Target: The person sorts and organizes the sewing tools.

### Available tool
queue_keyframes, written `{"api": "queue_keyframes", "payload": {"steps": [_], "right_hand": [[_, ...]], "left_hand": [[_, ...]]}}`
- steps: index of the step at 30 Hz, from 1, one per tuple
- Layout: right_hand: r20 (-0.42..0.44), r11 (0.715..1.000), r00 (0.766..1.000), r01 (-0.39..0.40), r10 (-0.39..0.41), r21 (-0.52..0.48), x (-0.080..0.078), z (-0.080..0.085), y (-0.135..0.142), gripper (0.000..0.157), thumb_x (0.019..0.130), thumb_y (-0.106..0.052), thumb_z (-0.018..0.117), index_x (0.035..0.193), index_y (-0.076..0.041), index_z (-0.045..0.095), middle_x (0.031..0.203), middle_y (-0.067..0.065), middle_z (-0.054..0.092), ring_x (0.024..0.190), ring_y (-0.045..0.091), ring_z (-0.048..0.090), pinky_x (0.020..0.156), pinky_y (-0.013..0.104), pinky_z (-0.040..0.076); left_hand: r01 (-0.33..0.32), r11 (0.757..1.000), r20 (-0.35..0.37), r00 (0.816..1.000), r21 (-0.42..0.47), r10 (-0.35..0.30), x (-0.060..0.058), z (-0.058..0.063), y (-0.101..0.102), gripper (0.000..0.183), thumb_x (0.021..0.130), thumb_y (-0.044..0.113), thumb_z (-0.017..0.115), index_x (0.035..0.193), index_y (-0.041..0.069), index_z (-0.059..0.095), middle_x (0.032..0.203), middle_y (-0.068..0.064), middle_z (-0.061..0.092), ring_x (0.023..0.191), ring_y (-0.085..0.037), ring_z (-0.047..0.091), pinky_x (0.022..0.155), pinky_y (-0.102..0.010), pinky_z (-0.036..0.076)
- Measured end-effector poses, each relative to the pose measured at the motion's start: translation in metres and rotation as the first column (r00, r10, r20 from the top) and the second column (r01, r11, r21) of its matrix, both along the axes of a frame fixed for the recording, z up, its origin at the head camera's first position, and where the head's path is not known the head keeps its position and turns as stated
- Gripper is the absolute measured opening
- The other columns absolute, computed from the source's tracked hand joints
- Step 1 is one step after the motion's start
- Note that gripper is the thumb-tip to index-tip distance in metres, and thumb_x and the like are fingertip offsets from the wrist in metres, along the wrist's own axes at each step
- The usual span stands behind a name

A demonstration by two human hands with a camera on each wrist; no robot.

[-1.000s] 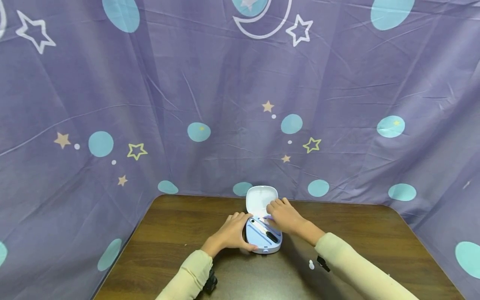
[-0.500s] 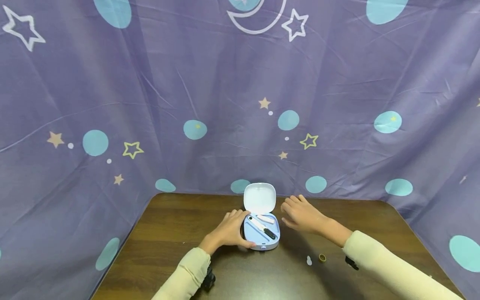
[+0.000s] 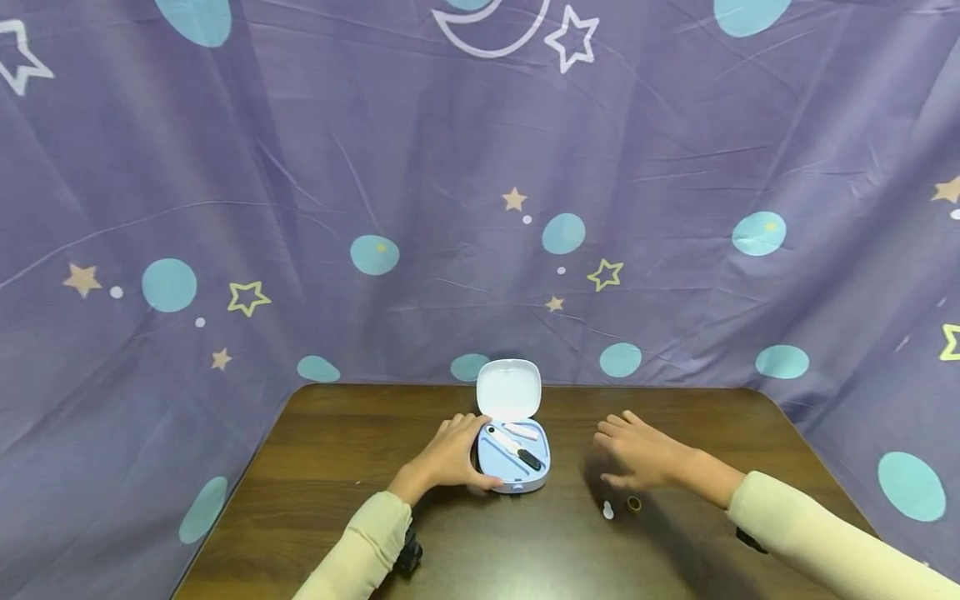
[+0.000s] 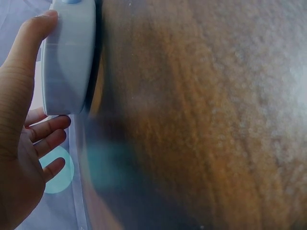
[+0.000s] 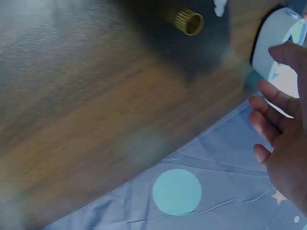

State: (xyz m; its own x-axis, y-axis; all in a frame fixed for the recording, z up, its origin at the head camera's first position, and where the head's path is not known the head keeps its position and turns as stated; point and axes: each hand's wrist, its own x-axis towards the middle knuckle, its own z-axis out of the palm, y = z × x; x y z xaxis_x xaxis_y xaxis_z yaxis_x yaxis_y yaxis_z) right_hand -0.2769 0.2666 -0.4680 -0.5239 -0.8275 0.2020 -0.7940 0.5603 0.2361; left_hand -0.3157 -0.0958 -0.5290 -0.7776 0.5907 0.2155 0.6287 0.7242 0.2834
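Note:
A light blue case (image 3: 493, 467) with its white lid (image 3: 508, 390) raised stands toward the back of the table. My left hand (image 3: 448, 454) grips its left side, thumb at the front and fingers behind. In the left wrist view the thumb lies along the case's wall (image 4: 69, 67). Inside lies a slim white tool with a black end (image 3: 513, 446), set diagonally; beyond it sits a short white piece (image 3: 522, 431). Well to the right, my right hand (image 3: 641, 454) hovers over the table with relaxed fingers and nothing in them.
Below the right hand on the brown wooden table (image 3: 330, 475) are a knurled gold ring (image 5: 189, 22) and a small white rounded piece (image 3: 608, 510). A purple curtain (image 3: 420, 317) with stars and blue dots hangs behind the table.
My right hand has drawn back from inside the case and moved right, toward the gold ring and small white piece. The short white piece now shows in the case. My left hand keeps its hold.

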Motion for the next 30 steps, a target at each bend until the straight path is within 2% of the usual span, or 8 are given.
{"api": "queue_keyframes", "payload": {"steps": [3, 6, 10, 15, 17, 20, 25, 30], "right_hand": [[0.093, 0.999, 0.995, 0.030, -0.034, 0.044, 0.005, -0.002, 0.006, 0.038, 0.075, -0.042, 0.084, 0.089, -0.016, 0.061, 0.089, -0.007, 0.053, 0.087, 0.015, 0.051, 0.074, 0.031, 0.035], [0.148, 0.997, 0.988, 0.042, -0.052, 0.067, 0.008, -0.004, 0.010, 0.037, 0.073, -0.043, 0.085, 0.087, -0.018, 0.061, 0.089, -0.009, 0.052, 0.089, 0.013, 0.051, 0.076, 0.030, 0.035], [0.170, 0.995, 0.983, 0.048, -0.063, 0.090, 0.012, -0.009, 0.014, 0.038, 0.070, -0.044, 0.085, 0.086, -0.019, 0.061, 0.088, -0.010, 0.052, 0.088, 0.012, 0.050, 0.076, 0.032, 0.037], [0.205, 0.991, 0.974, 0.079, -0.101, 0.109, 0.018, -0.014, 0.019, 0.041, 0.064, -0.042, 0.088, 0.085, -0.020, 0.060, 0.089, -0.009, 0.055, 0.090, 0.014, 0.052, 0.084, 0.046, 0.047], [0.221, 0.990, 0.969, 0.088, -0.110, 0.110, 0.018, -0.015, 0.019, 0.042, 0.062, -0.039, 0.089, 0.084, -0.021, 0.059, 0.088, -0.009, 0.054, 0.090, 0.014, 0.052, 0.084, 0.047, 0.047], [0.215, 0.991, 0.972, 0.078, -0.100, 0.106, 0.017, -0.017, 0.020, 0.042, 0.059, -0.035, 0.090, 0.082, -0.021, 0.059, 0.086, -0.011, 0.051, 0.088, 0.012, 0.050, 0.082, 0.044, 0.046], [0.180, 0.992, 0.981, 0.050, -0.070, 0.112, 0.016, -0.021, 0.020, 0.039, 0.059, -0.034, 0.090, 0.078, -0.023, 0.057, 0.081, -0.013, 0.046, 0.083, 0.009, 0.046, 0.074, 0.031, 0.035], [0.150, 0.992, 0.987, 0.038, -0.056, 0.121, 0.013, -0.023, 0.020, 0.040, 0.061, -0.035, 0.091, 0.074, -0.024, 0.054, 0.079, -0.014, 0.045, 0.081, 0.009, 0.046, 0.073, 0.028, 0.031]], "left_hand": [[-0.003, 1.000, 0.007, 1.000, 0.008, 0.003, 0.000, 0.000, -0.001, 0.106, 0.066, 0.070, 0.083, 0.144, 0.008, 0.049, 0.122, -0.004, 0.061, 0.109, -0.020, 0.051, 0.099, -0.042, 0.042], [-0.007, 1.000, 0.008, 1.000, 0.014, 0.007, 0.000, 0.000, -0.001, 0.105, 0.065, 0.068, 0.084, 0.144, 0.007, 0.050, 0.121, -0.004, 0.061, 0.108, -0.021, 0.051, 0.098, -0.042, 0.042], [-0.007, 1.000, 0.007, 1.000, 0.009, 0.007, 0.000, 0.000, -0.001, 0.105, 0.065, 0.069, 0.083, 0.144, 0.007, 0.050, 0.121, -0.004, 0.061, 0.108, -0.020, 0.051, 0.097, -0.042, 0.042], [-0.002, 1.000, 0.014, 1.000, 0.006, 0.001, 0.000, 0.000, 0.001, 0.105, 0.065, 0.069, 0.083, 0.144, 0.008, 0.050, 0.121, -0.004, 0.061, 0.109, -0.021, 0.051, 0.097, -0.042, 0.042], [-0.003, 1.000, 0.021, 1.000, 0.010, 0.003, 0.000, 0.000, 0.001, 0.105, 0.065, 0.069, 0.084, 0.144, 0.008, 0.049, 0.122, -0.004, 0.060, 0.109, -0.021, 0.051, 0.098, -0.043, 0.042], [-0.006, 1.000, 0.032, 0.999, 0.018, 0.005, -0.001, 0.000, 0.001, 0.106, 0.065, 0.068, 0.084, 0.144, 0.008, 0.049, 0.123, -0.005, 0.060, 0.111, -0.022, 0.051, 0.099, -0.043, 0.041], [-0.002, 1.000, 0.026, 1.000, 0.015, 0.002, -0.002, -0.002, 0.001, 0.106, 0.065, 0.068, 0.084, 0.145, 0.008, 0.049, 0.123, -0.004, 0.061, 0.111, -0.021, 0.051, 0.100, -0.043, 0.042], [-0.003, 1.000, 0.026, 1.000, 0.017, 0.003, -0.001, -0.001, 0.001, 0.106, 0.064, 0.068, 0.085, 0.144, 0.008, 0.049, 0.123, -0.005, 0.061, 0.111, -0.022, 0.051, 0.099, -0.043, 0.042]]}}
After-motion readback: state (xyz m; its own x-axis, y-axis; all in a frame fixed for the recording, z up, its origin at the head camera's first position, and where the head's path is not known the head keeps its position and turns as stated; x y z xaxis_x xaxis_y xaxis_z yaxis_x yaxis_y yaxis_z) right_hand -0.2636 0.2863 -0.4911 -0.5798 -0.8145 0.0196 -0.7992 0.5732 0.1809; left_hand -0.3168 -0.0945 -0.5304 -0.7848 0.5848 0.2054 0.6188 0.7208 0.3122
